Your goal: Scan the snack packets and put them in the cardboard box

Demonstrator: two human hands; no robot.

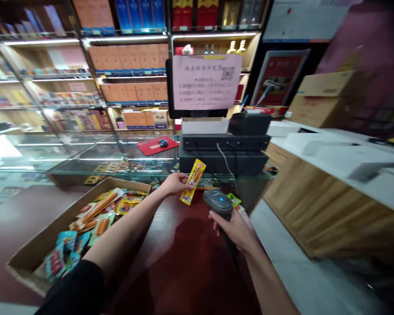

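Between the fingers and thumb of my left hand (pixel 176 183) is a long yellow snack packet (pixel 197 171), held tilted above the dark red tabletop (pixel 170 262). My right hand (pixel 231 227) is wrapped round the handle of a black barcode scanner (pixel 216 200), on which a small blue light shows. The scanner's head is close to the packet, just right of its lower end, and apart from it. On the left, under my left forearm, a shallow cardboard box (pixel 36 236) holds several wrapped sausages (pixel 101 205) and other snack packets in yellow and blue.
Ahead stand a black cash drawer (pixel 223 161) and a monitor with a pink paper sign (pixel 206 83). A computer mouse (pixel 163 143) lies on a red mat (pixel 146 147) on the glass counter (pixel 124 177). A green packet (pixel 233 199) lies beyond the scanner. Stocked shelves line the back wall.
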